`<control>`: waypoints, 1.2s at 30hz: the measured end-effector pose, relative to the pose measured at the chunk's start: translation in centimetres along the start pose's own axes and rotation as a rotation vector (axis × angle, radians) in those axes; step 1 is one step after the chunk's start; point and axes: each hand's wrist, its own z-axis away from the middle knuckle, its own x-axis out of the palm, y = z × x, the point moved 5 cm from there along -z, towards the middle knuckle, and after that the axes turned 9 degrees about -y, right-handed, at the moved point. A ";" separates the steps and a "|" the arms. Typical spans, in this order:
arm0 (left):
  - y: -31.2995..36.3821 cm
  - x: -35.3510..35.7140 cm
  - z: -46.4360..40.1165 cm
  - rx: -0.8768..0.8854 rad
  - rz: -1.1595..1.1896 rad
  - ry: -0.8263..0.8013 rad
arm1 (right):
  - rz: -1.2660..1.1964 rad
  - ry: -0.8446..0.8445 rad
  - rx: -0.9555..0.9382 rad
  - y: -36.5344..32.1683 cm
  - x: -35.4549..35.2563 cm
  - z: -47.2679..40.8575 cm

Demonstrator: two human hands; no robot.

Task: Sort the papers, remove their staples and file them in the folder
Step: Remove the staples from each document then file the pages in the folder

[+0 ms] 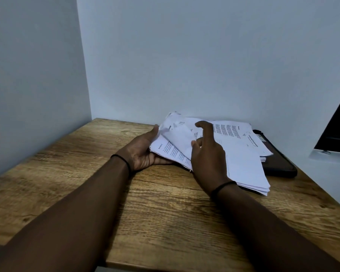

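A: Start at nine o'clock. What is there?

B: Bare wood-grain table running into the corner of two pale walls. Nothing lies on that part.

A: And moving toward the middle?

B: The left hand, a thin black band on its wrist. It lies palm up under the near-left corner of the papers, thumb up against the curled edge of the top sheets. The fingers are tucked beneath the sheets, so they cup and hold that bundle from below.

A: What can you read on it?

B: A heading that looks like "Section 2"; the rest is too small.

A: Next, toward one o'clock?

B: The right hand, also with a black band. Its fingers are loosely curled and spread over the lifted sheets; the thumb touches a turned-up page. Whether it pinches that page, I cannot tell.

A: And further right?

B: The papers spread in a loose, uneven stack toward three o'clock, resting on the table and partly on a dark folder. The folder lies flat at the table's right edge, just beside the back wall.

A: Beyond that?

B: A black panel at the frame edge, at three o'clock.
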 end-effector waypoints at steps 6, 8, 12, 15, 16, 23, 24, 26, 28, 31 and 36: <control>-0.1 -0.2 0.0 -0.018 -0.017 0.037 | -0.089 0.203 0.017 0.7 -1.5 -0.4; -0.1 -0.3 0.0 -0.017 -0.017 0.045 | -0.104 0.237 -0.017 1.3 -1.6 -0.7; -0.1 -0.2 0.2 -0.017 -0.006 0.037 | 0.065 0.207 -0.181 0.3 -1.6 -0.8; -0.1 -0.2 0.2 -0.010 0.010 0.030 | 0.162 0.029 -0.308 -1.0 -0.6 -0.5; -0.1 -0.1 0.2 -0.009 0.020 0.030 | 0.190 -0.050 -0.332 -1.3 -0.1 -0.3; -0.1 0.1 0.0 -0.044 0.081 -0.016 | 0.419 -0.314 -0.444 -2.1 2.1 0.4; -0.1 0.1 0.0 -0.046 0.085 -0.022 | 0.440 -0.303 -0.447 -2.1 2.1 0.4; 0.0 0.2 0.1 -0.046 0.075 -0.023 | 0.440 -0.289 -0.432 -2.1 2.0 0.3; 0.0 0.4 0.2 -0.045 0.066 -0.024 | 0.383 -0.290 -0.386 -1.8 1.9 0.3; 0.1 0.5 0.4 -0.036 0.068 -0.018 | 0.283 -0.298 -0.302 -1.3 1.6 0.1; 0.1 0.4 0.1 -0.044 0.073 -0.057 | 0.007 -0.252 -0.128 -0.4 1.0 -0.1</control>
